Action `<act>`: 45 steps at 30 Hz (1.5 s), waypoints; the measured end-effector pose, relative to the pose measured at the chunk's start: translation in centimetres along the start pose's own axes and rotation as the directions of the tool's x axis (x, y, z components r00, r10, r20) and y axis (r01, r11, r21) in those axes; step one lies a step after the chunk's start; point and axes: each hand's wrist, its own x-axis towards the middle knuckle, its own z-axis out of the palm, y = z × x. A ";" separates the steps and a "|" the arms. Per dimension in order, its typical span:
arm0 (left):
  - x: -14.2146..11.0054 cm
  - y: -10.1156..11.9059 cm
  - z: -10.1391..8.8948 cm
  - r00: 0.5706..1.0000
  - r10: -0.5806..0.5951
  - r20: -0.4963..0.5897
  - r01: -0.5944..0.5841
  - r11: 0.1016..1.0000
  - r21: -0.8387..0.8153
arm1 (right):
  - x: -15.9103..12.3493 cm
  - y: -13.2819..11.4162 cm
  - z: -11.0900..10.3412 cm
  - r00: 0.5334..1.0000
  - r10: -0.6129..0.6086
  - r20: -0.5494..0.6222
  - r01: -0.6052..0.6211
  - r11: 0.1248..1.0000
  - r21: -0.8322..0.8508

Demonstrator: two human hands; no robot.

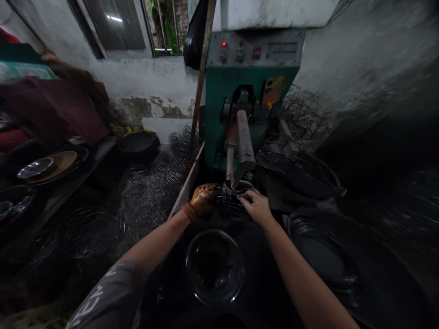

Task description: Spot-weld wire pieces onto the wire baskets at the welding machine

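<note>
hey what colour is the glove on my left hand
Orange-brown, on the left hand; it shows in the head view.

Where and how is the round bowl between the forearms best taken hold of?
Probably pinch the near rim of the round bowl from above: the left forearm and right forearm flank its sides, and its rim shows all round.

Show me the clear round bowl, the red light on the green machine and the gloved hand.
Clear bowl (pixel 215 299): head view, near rim.
Red light (pixel 224 44): head view, lit face.
Left hand (pixel 203 199): head view, glove back.
</note>
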 end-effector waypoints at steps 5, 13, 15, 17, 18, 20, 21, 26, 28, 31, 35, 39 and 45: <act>0.9 -0.9 0.8 0.999 0.041 -0.002 -0.040 0.999 0.030 | 0.7 0.7 0.0 0.999 -0.035 -0.009 0.035 0.999 -0.013; 2.5 -2.0 2.3 0.997 0.072 -0.035 -0.070 0.995 0.073 | 1.3 1.7 -0.1 1.000 -0.002 -0.024 0.001 1.000 -0.020; 2.7 -2.3 2.6 0.997 0.072 -0.036 -0.069 0.994 0.081 | 1.3 2.1 0.0 0.999 -0.009 -0.034 0.008 1.000 -0.014; 2.8 -2.4 2.9 0.997 0.064 -0.046 -0.060 0.994 0.090 | 1.2 2.4 0.1 0.998 -0.026 -0.049 0.026 1.000 -0.014; 2.8 -2.4 3.0 0.997 0.061 -0.046 -0.057 0.994 0.092 | 1.2 2.6 0.1 0.998 -0.036 -0.054 0.035 0.999 -0.018; 2.8 -2.5 3.0 0.997 0.064 -0.045 -0.060 0.994 0.087 | 1.2 2.8 0.3 0.997 -0.049 -0.064 0.047 0.998 -0.030; 2.8 -2.5 2.9 0.997 0.070 -0.043 -0.066 0.994 0.083 | 1.1 2.9 0.4 0.996 -0.053 -0.071 0.051 0.998 -0.034; 2.7 -2.7 2.5 0.995 0.093 -0.039 -0.090 0.992 0.083 | 1.0 3.0 0.8 0.987 -0.091 -0.131 0.085 0.995 -0.048; 2.7 -2.6 2.3 0.994 0.103 -0.034 -0.100 0.992 0.081 | 0.9 2.9 0.9 0.987 -0.087 -0.136 0.080 0.996 -0.050; 2.8 -2.5 2.1 0.997 0.077 -0.024 -0.075 0.995 0.072 | 0.9 2.8 0.8 0.989 -0.073 -0.128 0.067 0.997 -0.050; 2.8 -2.4 2.1 0.998 0.065 -0.009 -0.064 0.996 0.055 | 1.0 2.6 0.6 0.991 -0.077 -0.113 0.069 0.995 -0.068; 2.8 -2.3 2.1 0.995 0.088 -0.036 -0.086 0.995 0.042 | 1.2 2.4 0.4 0.992 -0.071 -0.105 0.064 0.996 -0.062; 2.6 -2.6 2.3 0.994 0.100 -0.036 -0.099 0.995 0.034 | 1.1 2.5 0.6 0.993 -0.067 -0.096 0.063 0.997 -0.049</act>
